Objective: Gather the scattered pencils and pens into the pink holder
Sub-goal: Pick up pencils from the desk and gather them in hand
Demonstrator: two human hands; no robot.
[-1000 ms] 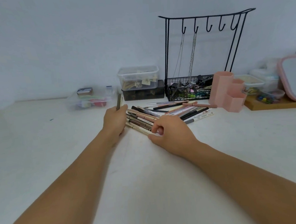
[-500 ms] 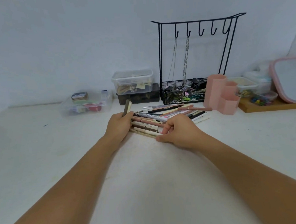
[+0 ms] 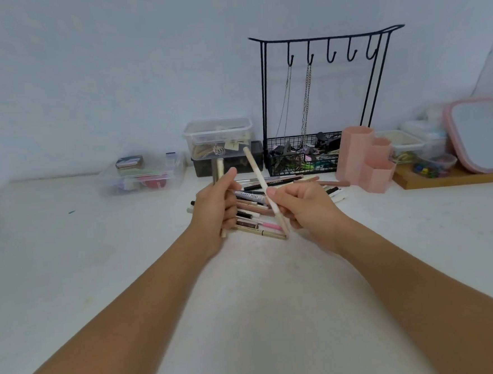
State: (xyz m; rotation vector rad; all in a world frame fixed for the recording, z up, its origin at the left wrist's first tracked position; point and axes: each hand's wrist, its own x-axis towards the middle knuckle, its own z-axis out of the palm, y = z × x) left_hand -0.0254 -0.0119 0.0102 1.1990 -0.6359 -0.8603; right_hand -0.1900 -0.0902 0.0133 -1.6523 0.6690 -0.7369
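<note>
A pile of pens and pencils (image 3: 253,215) lies on the white table (image 3: 69,257) in front of me. My left hand (image 3: 216,209) grips two upright pencils (image 3: 218,168), one dark and one cream, lifted above the pile. My right hand (image 3: 302,205) pinches a long cream pencil (image 3: 257,171) that slants up to the left. The pink holder (image 3: 364,159), three joined hexagonal cups, stands to the right of the pile; no pens show above its rims.
A black wire rack (image 3: 327,102) with hooks, chains and a basket of clips stands behind the pile. Clear plastic boxes (image 3: 142,175) sit at the back left and centre. A wooden tray (image 3: 449,177), small containers and a pink-framed mirror (image 3: 480,132) are at the right.
Both hands have risen off the pile. The right hand has picked up a cream pencil, and the left now holds two pencils upright instead of one.
</note>
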